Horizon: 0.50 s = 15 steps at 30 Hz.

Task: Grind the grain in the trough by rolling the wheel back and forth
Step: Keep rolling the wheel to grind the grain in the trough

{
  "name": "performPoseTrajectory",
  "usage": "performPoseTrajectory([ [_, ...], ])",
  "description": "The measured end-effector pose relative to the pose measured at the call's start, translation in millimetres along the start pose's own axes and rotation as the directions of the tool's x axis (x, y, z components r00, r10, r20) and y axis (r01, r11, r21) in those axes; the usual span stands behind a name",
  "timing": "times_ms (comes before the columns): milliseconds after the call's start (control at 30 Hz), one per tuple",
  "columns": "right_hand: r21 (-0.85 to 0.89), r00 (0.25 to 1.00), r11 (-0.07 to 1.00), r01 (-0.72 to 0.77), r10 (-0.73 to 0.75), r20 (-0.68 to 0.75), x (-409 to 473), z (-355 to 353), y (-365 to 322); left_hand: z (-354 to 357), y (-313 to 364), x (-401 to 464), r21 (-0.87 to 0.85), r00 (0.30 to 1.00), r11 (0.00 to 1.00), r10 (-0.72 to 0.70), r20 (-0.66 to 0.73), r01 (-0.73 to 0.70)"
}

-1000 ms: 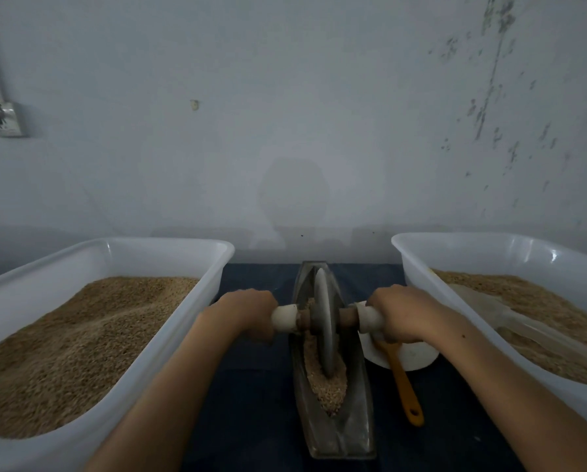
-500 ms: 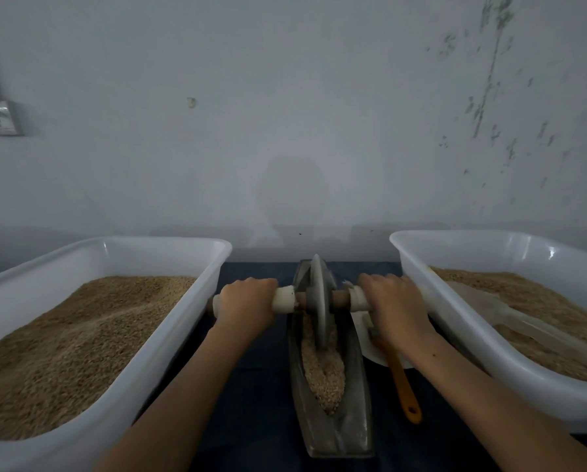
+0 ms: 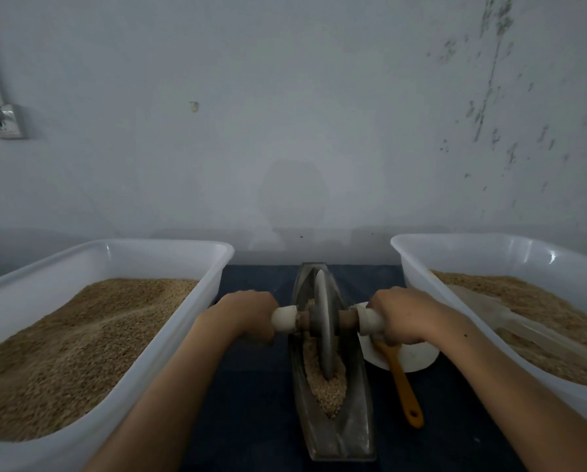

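Setting: dark blue table [image 3: 258, 386] set against a pale, scuffed wall [image 3: 302, 114], seen from above the person's own forearms.
Trough: narrow boat-shaped metal trough [image 3: 355, 434] lying lengthwise in the middle of the table, its far end near the wall.
Grain: tan grain [image 3: 333, 390] heaped in the trough's channel, mostly toward the near half.
Wheel: thin grey metal wheel [image 3: 323, 321] standing upright on edge in the trough, its lower rim sunk in the grain, on a brown axle with white handle ends.
Left hand: left hand [image 3: 247, 315] curled around the white handle on the left of the wheel, knuckles up.
Right hand: right hand [image 3: 401, 316] wrapped around the white handle on the right, knuckles up.
Left tub: white plastic tub [image 3: 169, 247] beside the trough, filled with grain.
Right tub: second white tub [image 3: 455, 247] also holding grain, with a clear plastic scoop [image 3: 503, 318] lying on it.
Bowl: white bowl [image 3: 418, 359] between trough and right tub, partly under the right hand.
Brush: orange-handled tool [image 3: 402, 386] resting in the bowl; its head is hidden.
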State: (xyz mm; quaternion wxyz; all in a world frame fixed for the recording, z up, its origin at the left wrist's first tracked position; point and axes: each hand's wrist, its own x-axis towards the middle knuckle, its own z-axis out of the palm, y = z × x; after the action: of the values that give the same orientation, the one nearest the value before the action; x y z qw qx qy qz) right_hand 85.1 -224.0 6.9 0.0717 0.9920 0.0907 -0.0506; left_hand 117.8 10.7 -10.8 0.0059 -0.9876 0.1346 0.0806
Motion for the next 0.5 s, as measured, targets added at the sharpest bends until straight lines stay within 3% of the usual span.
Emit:
performPoseTrajectory([
  [100,-0.009,0.995,1.0,-0.008,0.007,-0.097,5,5,-1,1,2,0,0.028,0.997,0.999,-0.028,-0.073,0.03],
  [167,-0.005,0.981,1.0,-0.027,0.025,-0.191,7,9,-2,4,5,1,0.071,0.981,0.996,-0.031,-0.194,0.045],
  [333,0.04,0.868,0.998,-0.04,0.054,-0.494,11,26,-6,12,11,2,0.09,0.885,0.99,-0.057,-0.462,0.111],
  [400,0.044,0.852,0.998,-0.033,0.051,-0.521,12,28,-5,12,12,2,0.117,0.875,0.986,-0.048,-0.482,0.118],
  [500,0.042,0.891,0.999,-0.017,0.035,-0.453,11,25,-3,10,10,1,0.126,0.906,0.986,-0.046,-0.421,0.108],
])
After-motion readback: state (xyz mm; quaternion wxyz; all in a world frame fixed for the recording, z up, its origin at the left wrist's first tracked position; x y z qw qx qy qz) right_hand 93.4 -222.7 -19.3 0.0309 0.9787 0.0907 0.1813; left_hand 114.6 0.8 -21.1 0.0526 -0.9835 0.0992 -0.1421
